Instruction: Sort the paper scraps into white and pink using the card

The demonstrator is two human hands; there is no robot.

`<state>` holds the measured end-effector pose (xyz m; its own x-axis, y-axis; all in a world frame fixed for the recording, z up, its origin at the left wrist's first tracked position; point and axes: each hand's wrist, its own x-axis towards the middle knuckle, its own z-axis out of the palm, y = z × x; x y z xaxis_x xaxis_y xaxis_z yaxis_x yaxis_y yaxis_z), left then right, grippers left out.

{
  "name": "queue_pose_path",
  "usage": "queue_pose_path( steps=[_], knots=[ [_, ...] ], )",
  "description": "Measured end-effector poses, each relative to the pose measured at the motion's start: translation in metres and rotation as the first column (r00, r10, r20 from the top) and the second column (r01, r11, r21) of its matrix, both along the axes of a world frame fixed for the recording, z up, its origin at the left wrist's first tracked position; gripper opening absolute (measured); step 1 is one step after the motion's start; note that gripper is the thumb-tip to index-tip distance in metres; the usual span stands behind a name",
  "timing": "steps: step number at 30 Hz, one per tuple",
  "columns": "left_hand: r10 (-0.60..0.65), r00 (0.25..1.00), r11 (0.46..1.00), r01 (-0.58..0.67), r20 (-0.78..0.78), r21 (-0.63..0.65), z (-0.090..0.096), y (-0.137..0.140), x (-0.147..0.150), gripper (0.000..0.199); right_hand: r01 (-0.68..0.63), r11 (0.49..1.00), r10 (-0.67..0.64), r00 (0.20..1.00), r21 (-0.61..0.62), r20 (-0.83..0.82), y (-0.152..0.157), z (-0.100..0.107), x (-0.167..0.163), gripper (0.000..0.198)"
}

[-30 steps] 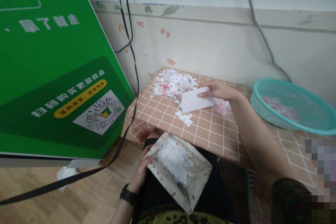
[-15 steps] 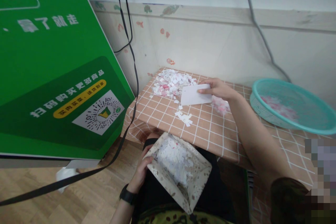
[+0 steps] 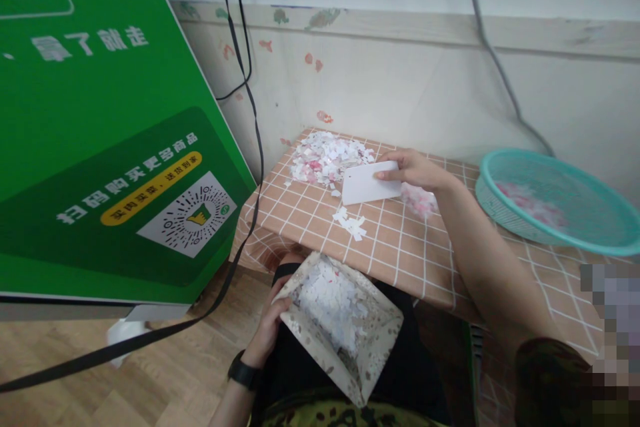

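In my right hand (image 3: 413, 170) is a flat white card (image 3: 369, 183), gripped at its right end and held over the table. Just left of the card lies a heap of white and pink paper scraps (image 3: 327, 157). A few loose white scraps (image 3: 351, 223) lie nearer the table's front edge. A pink and white pile (image 3: 419, 200) sits partly behind my right hand. My left hand (image 3: 275, 313) grips the left rim of a speckled, paper-lined box (image 3: 377, 340) over my lap. White paper scraps (image 3: 330, 303) partly fill the box, which tilts.
A turquoise mesh basket (image 3: 595, 227) with pink and white bits stands at the right of the checked tablecloth (image 3: 395, 253). To the left is a large green panel (image 3: 115, 93). A black strap (image 3: 253, 213) hangs in front of it, and a grey cable (image 3: 493, 63) runs down the wall.
The white card has shifted very slightly left and toward the table's front edge in my right hand. My left hand and the box stay nearly still.
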<state>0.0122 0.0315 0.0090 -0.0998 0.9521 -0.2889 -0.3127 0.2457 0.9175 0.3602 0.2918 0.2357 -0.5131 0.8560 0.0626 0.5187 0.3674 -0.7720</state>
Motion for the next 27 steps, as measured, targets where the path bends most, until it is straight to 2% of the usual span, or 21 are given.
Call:
queue_pose_path(
  steps=[6,14,23,27],
  knots=[
    [-0.008,1.0,1.0,0.008,-0.009,-0.002,0.004,0.0,0.0,0.046,-0.034,0.995,0.037,0.999,-0.094,0.031,-0.002,0.001,-0.002,0.038],
    [0.02,0.999,0.999,-0.021,-0.029,-0.025,0.004,0.0,0.001,0.047,-0.025,1.0,0.025,1.0,0.0,0.01,0.0,-0.002,-0.006,0.036],
    [0.009,1.0,1.0,-0.009,-0.004,-0.02,0.006,0.0,0.002,0.048,-0.054,0.998,0.054,0.998,-0.042,-0.011,-0.003,-0.005,-0.013,0.035],
    [-0.01,1.0,1.0,0.01,-0.005,-0.007,0.005,0.0,0.001,0.047,-0.022,0.999,0.021,0.999,-0.037,-0.047,-0.003,-0.008,-0.018,0.036]
  ],
)
